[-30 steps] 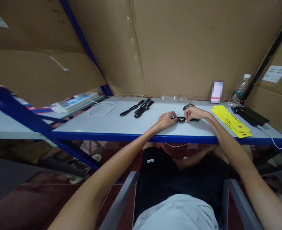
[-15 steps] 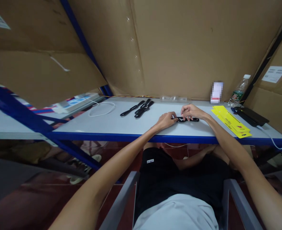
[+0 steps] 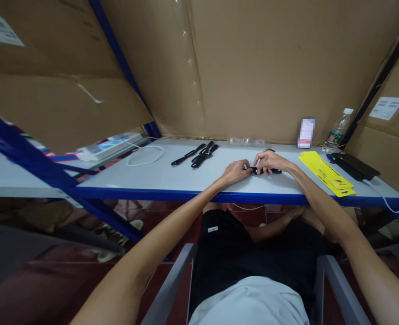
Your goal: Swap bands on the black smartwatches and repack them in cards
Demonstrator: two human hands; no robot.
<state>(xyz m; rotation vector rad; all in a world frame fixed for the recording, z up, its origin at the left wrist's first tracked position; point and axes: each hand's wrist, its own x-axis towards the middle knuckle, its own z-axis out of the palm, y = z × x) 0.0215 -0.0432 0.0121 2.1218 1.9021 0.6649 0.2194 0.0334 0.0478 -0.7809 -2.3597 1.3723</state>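
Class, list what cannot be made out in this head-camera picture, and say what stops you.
All in the head view:
Black elongated item: left end and part of its middle, covered by the left grip and right grip.
Small dark object: mostly hidden behind the right grip.
Upright screen: contents pixelated.
Yellow cards: fine print too small.
Upper-left paper label: cut off by the left edge.

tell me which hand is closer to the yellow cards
Right. The right hand is at the black item, left of the yellow cards; the left hand is farther left, at that item's left end.
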